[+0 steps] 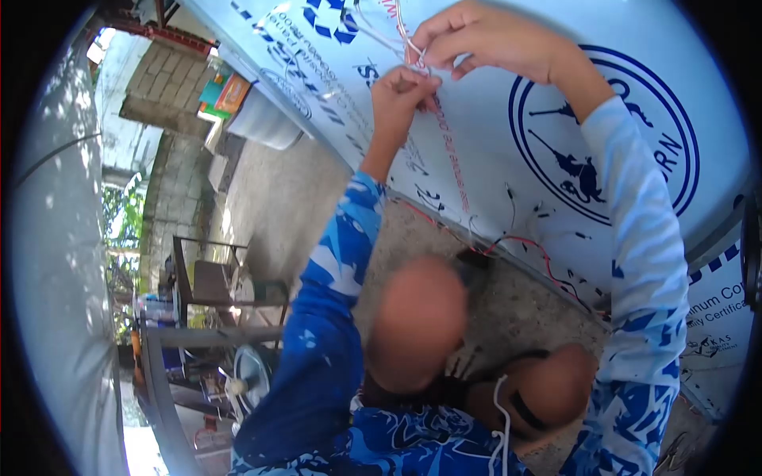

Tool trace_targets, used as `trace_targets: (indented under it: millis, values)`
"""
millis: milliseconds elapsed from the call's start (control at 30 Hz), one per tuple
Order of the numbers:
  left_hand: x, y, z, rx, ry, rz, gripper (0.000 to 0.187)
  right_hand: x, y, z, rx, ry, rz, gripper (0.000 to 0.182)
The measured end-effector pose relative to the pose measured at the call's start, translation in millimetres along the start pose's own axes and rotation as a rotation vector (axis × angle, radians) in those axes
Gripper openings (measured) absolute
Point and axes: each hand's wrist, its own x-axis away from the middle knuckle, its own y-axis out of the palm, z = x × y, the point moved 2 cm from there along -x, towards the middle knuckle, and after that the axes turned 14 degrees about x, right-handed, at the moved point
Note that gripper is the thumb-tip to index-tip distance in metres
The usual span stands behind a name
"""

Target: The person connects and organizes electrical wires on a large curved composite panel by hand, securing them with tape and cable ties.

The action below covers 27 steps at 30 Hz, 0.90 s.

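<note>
Left hand [399, 95] raised toward twelve o'clock, the person had thumb and fingers pinched together on a thin white wire [402, 22], and the right hand [496, 44], reaching in from one o'clock, gripped the same wire just beside it with its fingers curled. From that double pinch the wire looped up toward the top of the view, right in front of a big pale panel [480, 143] printed with dark blue and red lettering. At two o'clock on the panel I could see a round emblem [579, 170] ringed in dark blue, partly covered by the right sleeve [643, 230], which was pale near the wrist and patterned in blue lower down. The left sleeve [325, 317], blue with a light pattern, ran up from seven o'clock. Close to the panel's lower edge, at three o'clock, a red wire [546, 255] trailed in loose bends, with a short black lead [512, 202] poking out above it. One knee [421, 317] was bent at five o'clock, blurred, and another knee [567, 381] showed at four, a white cord [498, 420] hanging beside it. Off at half past ten a pale tub [270, 123] sat near some bright boxes [232, 94], with a block wall [167, 83] behind them at ten and a grey sheet [55, 262] hanging down at nine
</note>
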Motion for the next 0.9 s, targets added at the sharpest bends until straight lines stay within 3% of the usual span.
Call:
trace_targets:
  millis: [333,567,633,767,867,900]
  values:
    - [5,18,48,-0.431,-0.068,-0.191,0.018,-1,-2,5,-0.124,0.022,-0.065,0.019]
    - [21,30,41,-0.3,-0.134,-0.297,0.018,4,2,-2,-0.09,0.085,0.015,0.018]
    - [16,24,38,-0.172,-0.065,-0.194,0.015,8,2,-11,-0.068,0.128,0.011,0.017]
    - [17,11,44,-0.127,0.037,-0.226,0.014,9,7,-8,-0.011,0.175,0.139,0.01]
    - [18,0,54,0.039,0.016,-0.195,0.015,12,11,-15,-0.027,0.222,0.22,0.012]
    - [19,-1,58,0.271,-0.029,-0.177,0.016,14,12,-15,-0.064,0.242,0.255,0.016]
